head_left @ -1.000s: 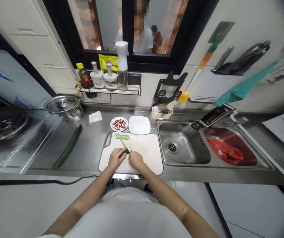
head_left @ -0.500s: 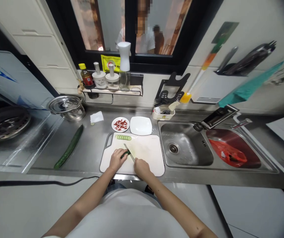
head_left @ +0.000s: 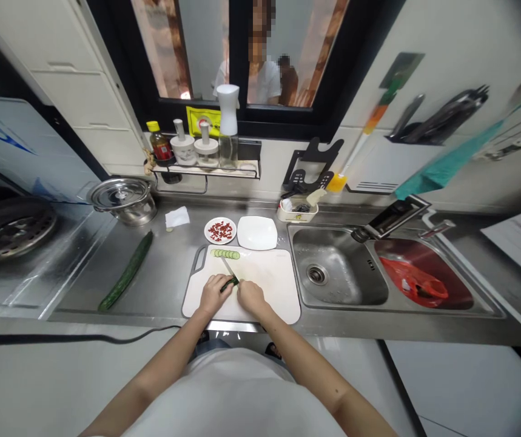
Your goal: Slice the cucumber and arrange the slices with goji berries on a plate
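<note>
On the white cutting board [head_left: 269, 285], my left hand [head_left: 215, 294] is closed around a short piece of cucumber [head_left: 229, 283], whose cut end faces right. My right hand [head_left: 250, 297] grips the handle of a knife [head_left: 228, 267]; its blade points up and to the left, right beside the cucumber's end. The handle is hidden in the fingers. A row of thin cucumber slices [head_left: 225, 254] lies along the board's upper left. Behind the board stand a small plate of chopped red pieces [head_left: 220, 230] and a white square plate [head_left: 257, 233].
A whole cucumber [head_left: 126, 273] lies on the counter to the left, near a lidded steel pot [head_left: 124, 200] and a white paper [head_left: 177, 216]. To the right is a double sink [head_left: 339, 261] holding a red bag [head_left: 417, 282]. Seasoning jars [head_left: 182, 149] stand on a shelf behind.
My right hand has moved forward and left with the knife, sliding the blade past the cucumber's end toward the slices. My left hand keeps its hold, and the view has shifted slightly.
</note>
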`<move>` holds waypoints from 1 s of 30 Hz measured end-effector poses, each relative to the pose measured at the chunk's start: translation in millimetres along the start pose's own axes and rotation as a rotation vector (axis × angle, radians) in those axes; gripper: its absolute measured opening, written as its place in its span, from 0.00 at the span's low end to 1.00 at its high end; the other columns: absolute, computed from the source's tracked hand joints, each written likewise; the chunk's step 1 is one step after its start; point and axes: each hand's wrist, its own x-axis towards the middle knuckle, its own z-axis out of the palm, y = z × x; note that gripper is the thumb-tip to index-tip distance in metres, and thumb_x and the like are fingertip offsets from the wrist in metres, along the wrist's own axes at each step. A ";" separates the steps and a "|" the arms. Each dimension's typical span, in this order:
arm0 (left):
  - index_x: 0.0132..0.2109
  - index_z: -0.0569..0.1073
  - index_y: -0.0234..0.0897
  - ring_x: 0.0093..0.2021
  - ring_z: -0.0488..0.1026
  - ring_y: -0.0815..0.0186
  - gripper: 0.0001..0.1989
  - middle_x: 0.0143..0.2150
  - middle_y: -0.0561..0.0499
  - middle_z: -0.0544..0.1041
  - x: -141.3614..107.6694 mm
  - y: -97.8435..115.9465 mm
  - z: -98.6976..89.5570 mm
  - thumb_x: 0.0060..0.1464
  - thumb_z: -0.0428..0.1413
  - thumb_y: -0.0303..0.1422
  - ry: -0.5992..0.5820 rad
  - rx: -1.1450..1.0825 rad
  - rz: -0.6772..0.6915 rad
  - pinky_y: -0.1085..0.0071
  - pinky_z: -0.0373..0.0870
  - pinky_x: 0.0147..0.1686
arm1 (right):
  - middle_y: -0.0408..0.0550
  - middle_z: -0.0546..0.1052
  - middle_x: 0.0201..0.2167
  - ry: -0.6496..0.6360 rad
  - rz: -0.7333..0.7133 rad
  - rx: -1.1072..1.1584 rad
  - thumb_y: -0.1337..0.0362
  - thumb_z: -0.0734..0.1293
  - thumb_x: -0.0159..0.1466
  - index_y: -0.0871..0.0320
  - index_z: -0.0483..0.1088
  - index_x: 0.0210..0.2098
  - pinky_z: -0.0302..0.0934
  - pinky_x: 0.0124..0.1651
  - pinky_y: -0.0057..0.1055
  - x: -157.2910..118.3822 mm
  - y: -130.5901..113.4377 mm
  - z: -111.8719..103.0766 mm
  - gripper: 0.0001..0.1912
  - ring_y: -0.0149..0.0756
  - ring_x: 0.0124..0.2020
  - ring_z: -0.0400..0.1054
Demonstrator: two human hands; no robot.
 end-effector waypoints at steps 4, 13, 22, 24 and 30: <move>0.47 0.74 0.41 0.41 0.70 0.64 0.12 0.41 0.48 0.76 -0.2 0.9 -0.7 0.59 0.51 0.36 -0.003 0.013 -0.005 0.66 0.67 0.42 | 0.59 0.77 0.40 -0.030 0.023 -0.013 0.72 0.54 0.64 0.63 0.69 0.46 0.60 0.40 0.31 -11.0 4.3 1.8 0.17 0.41 0.43 0.72; 0.46 0.74 0.41 0.42 0.71 0.64 0.11 0.41 0.48 0.76 -0.4 1.3 -0.1 0.59 0.51 0.36 0.002 0.000 -0.027 0.66 0.67 0.44 | 0.58 0.76 0.39 -0.072 0.053 -0.045 0.71 0.53 0.65 0.63 0.68 0.45 0.60 0.39 0.31 -33.9 12.5 4.1 0.16 0.40 0.42 0.72; 0.46 0.74 0.40 0.43 0.70 0.64 0.11 0.42 0.48 0.77 -0.6 4.0 -1.9 0.58 0.52 0.35 0.014 -0.010 -0.026 0.66 0.67 0.44 | 0.59 0.76 0.40 -0.094 0.079 -0.065 0.72 0.53 0.64 0.64 0.68 0.46 0.59 0.40 0.31 -59.9 19.8 3.1 0.16 0.41 0.43 0.71; 0.46 0.74 0.41 0.43 0.71 0.64 0.11 0.42 0.49 0.77 -1.1 2.6 -0.7 0.58 0.52 0.35 0.024 -0.017 -0.028 0.66 0.67 0.45 | 0.58 0.76 0.39 -0.105 0.076 -0.059 0.72 0.53 0.64 0.64 0.68 0.45 0.58 0.39 0.31 -65.7 23.2 2.8 0.16 0.41 0.42 0.71; 0.46 0.74 0.41 0.44 0.71 0.63 0.11 0.42 0.49 0.76 -0.6 -0.4 0.9 0.59 0.51 0.35 0.028 -0.023 -0.034 0.65 0.68 0.46 | 0.56 0.76 0.38 -0.109 0.049 -0.067 0.70 0.56 0.64 0.62 0.70 0.41 0.57 0.36 0.29 -79.1 38.5 -0.7 0.13 0.40 0.40 0.71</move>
